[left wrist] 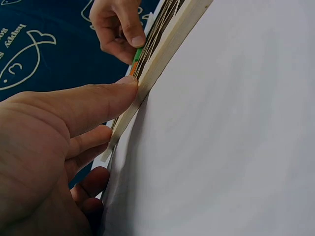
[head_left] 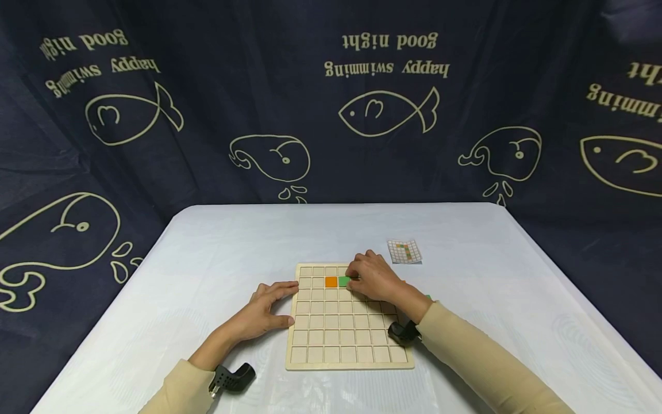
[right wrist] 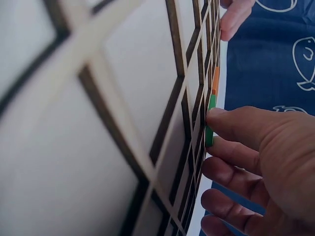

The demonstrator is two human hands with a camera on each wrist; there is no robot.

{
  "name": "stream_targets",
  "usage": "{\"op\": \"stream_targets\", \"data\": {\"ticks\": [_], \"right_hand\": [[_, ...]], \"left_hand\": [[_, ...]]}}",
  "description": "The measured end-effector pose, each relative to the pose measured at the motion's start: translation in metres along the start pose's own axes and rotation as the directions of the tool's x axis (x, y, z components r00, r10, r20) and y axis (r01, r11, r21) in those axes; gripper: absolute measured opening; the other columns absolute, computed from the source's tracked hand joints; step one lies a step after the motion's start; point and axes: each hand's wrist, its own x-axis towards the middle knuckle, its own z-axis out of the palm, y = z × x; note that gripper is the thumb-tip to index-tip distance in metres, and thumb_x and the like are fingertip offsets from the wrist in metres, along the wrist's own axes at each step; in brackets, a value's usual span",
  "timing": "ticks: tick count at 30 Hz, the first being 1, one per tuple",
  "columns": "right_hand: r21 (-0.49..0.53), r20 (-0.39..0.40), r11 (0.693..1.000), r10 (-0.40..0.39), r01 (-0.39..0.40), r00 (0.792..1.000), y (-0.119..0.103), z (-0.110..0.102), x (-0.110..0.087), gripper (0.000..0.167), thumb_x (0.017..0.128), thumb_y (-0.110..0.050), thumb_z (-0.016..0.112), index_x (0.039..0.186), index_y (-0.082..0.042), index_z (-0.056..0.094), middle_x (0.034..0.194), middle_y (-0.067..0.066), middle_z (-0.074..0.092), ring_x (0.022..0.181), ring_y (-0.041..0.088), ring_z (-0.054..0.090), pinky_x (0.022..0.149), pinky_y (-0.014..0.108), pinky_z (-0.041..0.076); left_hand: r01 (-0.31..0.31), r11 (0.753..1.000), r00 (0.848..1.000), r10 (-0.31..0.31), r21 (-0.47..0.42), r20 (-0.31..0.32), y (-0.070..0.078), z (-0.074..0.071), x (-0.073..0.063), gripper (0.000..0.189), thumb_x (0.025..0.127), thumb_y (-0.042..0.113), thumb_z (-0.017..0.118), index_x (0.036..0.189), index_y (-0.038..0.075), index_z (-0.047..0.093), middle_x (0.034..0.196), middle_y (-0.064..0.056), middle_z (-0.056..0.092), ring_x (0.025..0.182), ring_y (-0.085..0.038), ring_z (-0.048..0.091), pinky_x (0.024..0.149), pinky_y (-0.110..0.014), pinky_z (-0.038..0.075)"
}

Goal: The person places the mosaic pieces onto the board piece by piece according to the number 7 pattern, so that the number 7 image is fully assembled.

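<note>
A flat, square green tile [head_left: 343, 282] sits at the fourth column, second row from the far edge, of a pale wooden grid board [head_left: 349, 365], just right of a flat, square orange tile [head_left: 331, 282]. The green tile's sides run along the grid lines; being square, it favours no long axis. The right hand [head_left: 376, 277] pinches it between thumb and forefinger. The left hand [head_left: 262, 309] grasps nothing, its extended fingers and thumb touching the board's left edge.

The board lies flat on a white-covered counter [head_left: 207, 247], near a small card printed with a coloured grid [head_left: 405, 252]. Behind hangs a dark blue curtain [head_left: 207, 167] with pale fish drawings.

The right hand and arm hide the board's far right; a green scrap [head_left: 428, 297] barely shows past the forearm. Whether the green tile is fully seated is unclear.
</note>
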Motion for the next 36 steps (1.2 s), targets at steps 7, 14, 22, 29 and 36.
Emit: {"op": "stream_targets", "data": {"ticks": [7, 14, 22, 29, 36], "right_hand": [[-0.021, -0.003, 1.0, -0.008, 0.007, 1.0, 0.0004, 0.0008, 0.0001, 0.016, 0.083, -0.027, 0.072, 0.096, -0.016, 0.073, 0.086, -0.003, 0.06, 0.075, 0.013, 0.038, 0.069, 0.031, 0.031], [-0.019, -0.004, 1.0, -0.011, 0.011, 1.0, 0.0002, 0.0005, 0.0003, 0.017, 0.083, -0.027, 0.072, 0.096, -0.016, 0.073, 0.086, -0.003, 0.06, 0.074, 0.012, 0.038, 0.069, 0.03, 0.031], [-0.018, -0.002, 1.0, -0.007, 0.007, 1.0, -0.0004, 0.0005, -0.0004, 0.018, 0.083, -0.027, 0.072, 0.096, -0.016, 0.073, 0.087, -0.002, 0.06, 0.074, 0.013, 0.037, 0.069, 0.03, 0.03], [-0.011, -0.007, 1.0, -0.003, 0.003, 1.0, -0.0004, 0.0004, -0.0008, 0.02, 0.082, -0.028, 0.073, 0.097, -0.016, 0.073, 0.087, -0.002, 0.06, 0.075, 0.013, 0.037, 0.069, 0.03, 0.03], [-0.008, -0.023, 1.0, -0.016, 0.015, 1.0, -0.0012, -0.0022, -0.0014, 0.019, 0.082, -0.029, 0.073, 0.096, -0.015, 0.073, 0.088, -0.001, 0.061, 0.075, 0.013, 0.038, 0.069, 0.03, 0.031]], "left_hand": [[-0.004, 1.0, 1.0, 0.004, 0.003, -0.004, 0.0002, 0.0004, 0.0003, 0.064, 0.079, 0.031, 0.075, 0.137, 0.016, 0.051, 0.148, 0.006, 0.04, 0.101, -0.015, 0.032, 0.091, -0.037, 0.028], [-0.004, 1.0, 1.0, 0.004, 0.001, -0.006, -0.0002, 0.0005, 0.0005, 0.064, 0.079, 0.03, 0.075, 0.136, 0.016, 0.051, 0.148, 0.006, 0.04, 0.101, -0.014, 0.032, 0.09, -0.036, 0.028], [-0.008, 1.0, 1.0, 0.008, -0.005, -0.005, -0.0003, 0.0, 0.0001, 0.065, 0.079, 0.03, 0.075, 0.137, 0.015, 0.05, 0.148, 0.006, 0.04, 0.1, -0.015, 0.031, 0.089, -0.036, 0.027], [-0.01, 1.0, 1.0, 0.01, -0.006, -0.003, -0.0004, -0.0001, -0.0002, 0.065, 0.079, 0.03, 0.075, 0.137, 0.015, 0.051, 0.148, 0.005, 0.04, 0.1, -0.014, 0.031, 0.089, -0.035, 0.027], [-0.008, 1.0, 1.0, 0.008, -0.005, -0.004, -0.0006, -0.0001, -0.0004, 0.065, 0.079, 0.031, 0.075, 0.137, 0.016, 0.051, 0.148, 0.005, 0.04, 0.1, -0.015, 0.032, 0.089, -0.035, 0.027]]}}
